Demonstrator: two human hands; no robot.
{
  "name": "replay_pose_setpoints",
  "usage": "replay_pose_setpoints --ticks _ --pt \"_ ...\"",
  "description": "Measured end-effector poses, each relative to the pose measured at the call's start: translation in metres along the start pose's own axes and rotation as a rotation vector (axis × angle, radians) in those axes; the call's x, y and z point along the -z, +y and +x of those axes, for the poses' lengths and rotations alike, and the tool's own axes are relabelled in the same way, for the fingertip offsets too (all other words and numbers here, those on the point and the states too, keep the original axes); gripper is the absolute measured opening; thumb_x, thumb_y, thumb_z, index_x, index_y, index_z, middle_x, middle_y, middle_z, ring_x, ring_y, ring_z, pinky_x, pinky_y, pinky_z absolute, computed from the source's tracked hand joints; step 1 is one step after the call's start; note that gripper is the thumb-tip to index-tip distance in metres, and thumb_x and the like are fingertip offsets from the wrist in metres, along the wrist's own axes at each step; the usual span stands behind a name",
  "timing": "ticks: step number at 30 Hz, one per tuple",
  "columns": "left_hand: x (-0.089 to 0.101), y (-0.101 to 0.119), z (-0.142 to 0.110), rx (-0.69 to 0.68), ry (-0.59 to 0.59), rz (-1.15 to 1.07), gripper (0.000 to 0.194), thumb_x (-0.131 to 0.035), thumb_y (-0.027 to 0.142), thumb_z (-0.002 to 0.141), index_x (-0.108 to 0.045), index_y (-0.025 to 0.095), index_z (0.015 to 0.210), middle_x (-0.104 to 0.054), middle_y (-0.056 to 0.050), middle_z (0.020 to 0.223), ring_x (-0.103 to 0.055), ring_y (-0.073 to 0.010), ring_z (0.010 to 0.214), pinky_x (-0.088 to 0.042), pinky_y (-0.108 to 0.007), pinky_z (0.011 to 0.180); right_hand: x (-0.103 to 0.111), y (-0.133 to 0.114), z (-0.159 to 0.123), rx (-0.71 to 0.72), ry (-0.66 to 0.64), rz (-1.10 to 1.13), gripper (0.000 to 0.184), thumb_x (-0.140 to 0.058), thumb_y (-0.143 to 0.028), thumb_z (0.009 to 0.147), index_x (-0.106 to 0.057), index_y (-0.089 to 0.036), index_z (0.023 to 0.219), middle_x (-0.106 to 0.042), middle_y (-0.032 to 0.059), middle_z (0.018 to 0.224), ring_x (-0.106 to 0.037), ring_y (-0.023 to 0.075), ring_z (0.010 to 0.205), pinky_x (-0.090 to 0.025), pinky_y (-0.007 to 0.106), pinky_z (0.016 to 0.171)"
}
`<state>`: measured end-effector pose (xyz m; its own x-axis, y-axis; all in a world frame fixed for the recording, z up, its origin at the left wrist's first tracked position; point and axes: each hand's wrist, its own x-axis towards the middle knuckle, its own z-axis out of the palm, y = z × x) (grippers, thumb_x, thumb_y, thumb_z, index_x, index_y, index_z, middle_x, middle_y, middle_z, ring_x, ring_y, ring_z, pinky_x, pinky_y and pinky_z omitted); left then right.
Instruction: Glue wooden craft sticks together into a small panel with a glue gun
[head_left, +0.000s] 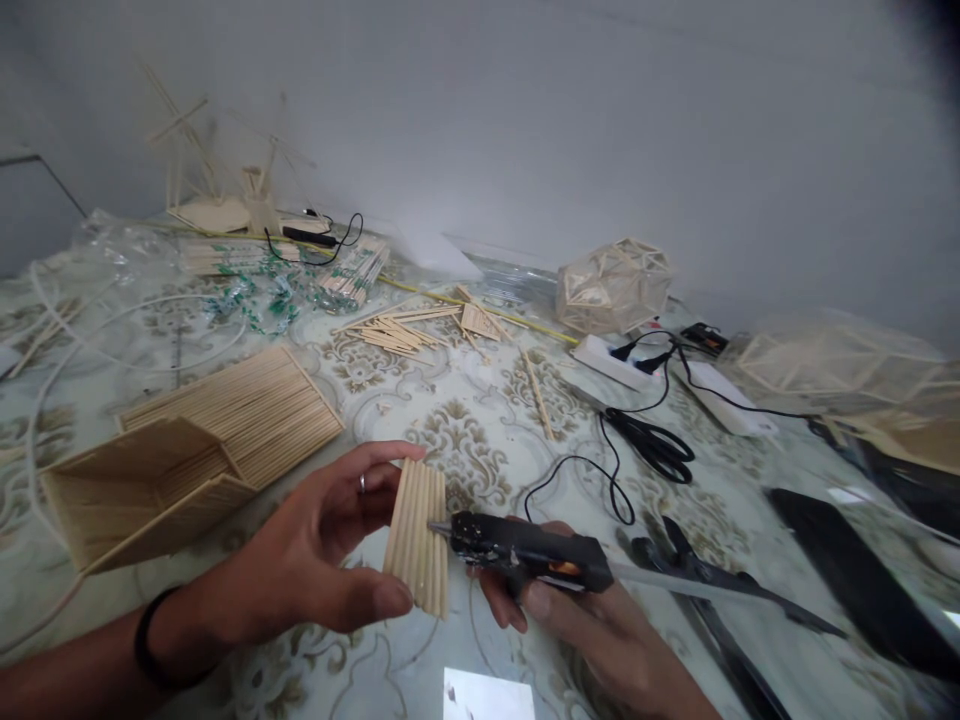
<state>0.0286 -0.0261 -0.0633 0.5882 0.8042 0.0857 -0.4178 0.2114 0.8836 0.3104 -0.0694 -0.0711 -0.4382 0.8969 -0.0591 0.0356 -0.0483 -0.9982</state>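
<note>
My left hand (322,545) grips a small panel of wooden sticks (412,540) laid side by side, thumb on its lower edge and fingers behind its upper one. My right hand (577,620) is closed around a black hot glue gun (532,550), with a whitish glue stick (697,585) coming out of its back end. The gun's nozzle points left and meets, or nearly meets, the face of the panel. Left of my hands lies a larger structure of joined sticks (247,410), with an open box-like part (142,490) at its front.
Loose short sticks (397,335) and bundled sticks (352,275) lie farther back. To the right are black-handled scissors (652,445), a power strip (615,360) with plugs and cables, a black phone-like slab (862,570) and a plastic-wrapped stick model (615,285). A stick windmill-like model (255,200) stands at back left.
</note>
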Motion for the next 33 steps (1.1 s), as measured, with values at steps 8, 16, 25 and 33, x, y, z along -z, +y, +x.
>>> replay_pose_setpoints --ticks 8,16,25,33 --pt "0.002 0.002 0.001 0.025 0.059 0.031 0.070 -0.103 0.043 0.080 -0.072 0.035 0.142 -0.079 -0.003 0.121 -0.076 -0.0200 0.106 -0.060 -0.031 0.094 -0.001 -0.005 0.001 0.059 -0.052 -0.085 0.050 -0.064 -0.070 0.105 -0.074 -0.022 0.093 -0.065 0.0026 0.078 -0.053 0.0184 0.065 -0.042 0.034 0.064" --pt "0.004 0.001 0.000 0.006 0.045 0.069 0.074 -0.101 0.042 0.081 -0.068 0.033 0.146 -0.078 -0.008 0.132 -0.076 -0.0273 0.117 -0.060 -0.038 0.101 0.000 -0.008 0.002 0.011 0.020 -0.134 0.052 -0.064 -0.071 0.104 -0.074 -0.022 0.091 -0.066 0.0026 0.077 -0.055 0.0191 0.066 -0.045 0.035 0.065" --pt "0.003 -0.003 0.001 -0.068 -0.026 0.031 0.073 -0.100 0.037 0.083 -0.069 0.033 0.149 -0.080 -0.008 0.135 -0.077 -0.0248 0.121 -0.060 -0.034 0.104 0.003 -0.006 0.009 -0.036 0.097 -0.150 0.057 -0.063 -0.073 0.105 -0.077 -0.019 0.089 -0.066 0.0040 0.074 -0.056 0.0206 0.069 -0.046 0.036 0.066" --pt "0.005 -0.006 -0.004 -0.049 -0.027 0.061 0.076 -0.100 0.040 0.083 -0.066 0.033 0.150 -0.076 -0.011 0.143 -0.072 -0.0331 0.131 -0.058 -0.043 0.109 0.005 0.002 0.008 -0.066 0.154 -0.178 0.056 -0.062 -0.069 0.107 -0.080 -0.019 0.093 -0.068 0.0051 0.078 -0.059 0.0217 0.074 -0.047 0.035 0.069"
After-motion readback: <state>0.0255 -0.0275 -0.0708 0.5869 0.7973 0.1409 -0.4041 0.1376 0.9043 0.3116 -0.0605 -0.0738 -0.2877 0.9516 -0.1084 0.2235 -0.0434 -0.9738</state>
